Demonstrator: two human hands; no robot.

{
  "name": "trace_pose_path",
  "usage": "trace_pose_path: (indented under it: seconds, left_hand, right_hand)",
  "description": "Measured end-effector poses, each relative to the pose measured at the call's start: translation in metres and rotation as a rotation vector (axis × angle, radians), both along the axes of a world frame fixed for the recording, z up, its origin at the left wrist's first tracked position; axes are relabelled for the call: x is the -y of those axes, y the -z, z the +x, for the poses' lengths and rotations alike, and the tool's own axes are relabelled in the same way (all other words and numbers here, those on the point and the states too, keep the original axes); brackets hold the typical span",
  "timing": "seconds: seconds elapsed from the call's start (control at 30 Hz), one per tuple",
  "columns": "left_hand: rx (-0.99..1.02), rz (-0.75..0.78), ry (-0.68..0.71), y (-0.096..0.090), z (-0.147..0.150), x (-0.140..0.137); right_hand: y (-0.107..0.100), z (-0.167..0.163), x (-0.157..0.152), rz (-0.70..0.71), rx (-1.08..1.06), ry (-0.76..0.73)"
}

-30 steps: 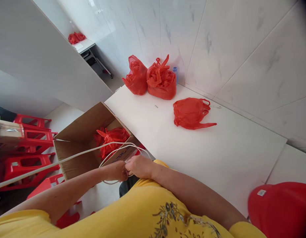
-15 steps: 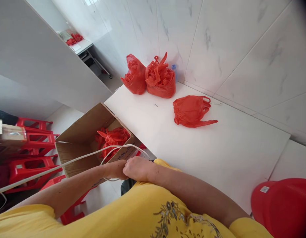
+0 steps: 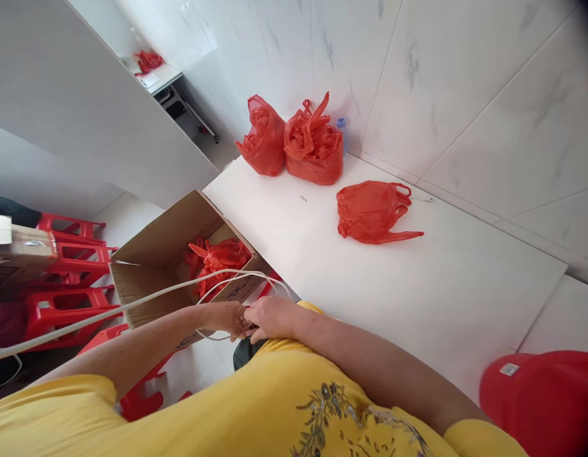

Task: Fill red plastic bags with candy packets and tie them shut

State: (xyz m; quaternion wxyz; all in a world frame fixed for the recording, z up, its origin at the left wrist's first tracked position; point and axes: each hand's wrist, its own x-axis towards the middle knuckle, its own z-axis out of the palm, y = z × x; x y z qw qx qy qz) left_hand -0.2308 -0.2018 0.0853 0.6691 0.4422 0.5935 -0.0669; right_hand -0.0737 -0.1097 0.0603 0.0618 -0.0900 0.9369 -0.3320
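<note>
My left hand (image 3: 230,317) and my right hand (image 3: 271,316) meet in front of my waist, beside the yellow shirt (image 3: 218,406). The fingers of both are curled in towards each other. Something small and dark seems to lie between the fingertips, too hidden to name. A white cable (image 3: 170,289) runs in from the left and loops around close to the hands. Just beyond them stands an open cardboard box (image 3: 153,238), with crumpled red plastic bags (image 3: 222,257) inside.
On the white table (image 3: 418,285) lies a flat red plastic bag (image 3: 370,212). Two filled red bags (image 3: 314,149) and a bottle (image 3: 341,133) stand by the wall. Red stools (image 3: 79,260) are at left; a red plastic object (image 3: 541,393) sits at lower right.
My hands have drawn slightly apart at the fingers, so the fingertips now show between them. The view has shifted a little; the bags and box have stayed in place.
</note>
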Motion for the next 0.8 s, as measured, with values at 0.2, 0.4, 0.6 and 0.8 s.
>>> trace_pose_path:
  seconds: [0.2, 0.4, 0.6, 0.8]
  left_hand:
    - [0.011, -0.054, -0.019, 0.007, 0.002, 0.002]
    - [-0.041, -0.003, -0.039, 0.008, 0.005, 0.007]
    - [-0.106, 0.026, 0.042, 0.011, 0.002, 0.007]
    - [-0.215, 0.07, 0.023, 0.028, -0.002, 0.016]
  right_hand:
    - [0.006, 0.002, -0.002, -0.034, 0.021, -0.005]
    - [0.004, -0.001, -0.004, -0.053, 0.057, -0.019]
    - [0.008, 0.001, -0.004, -0.289, 0.066, 0.14]
    - [-0.012, 0.011, -0.008, -0.828, 0.096, 0.447]
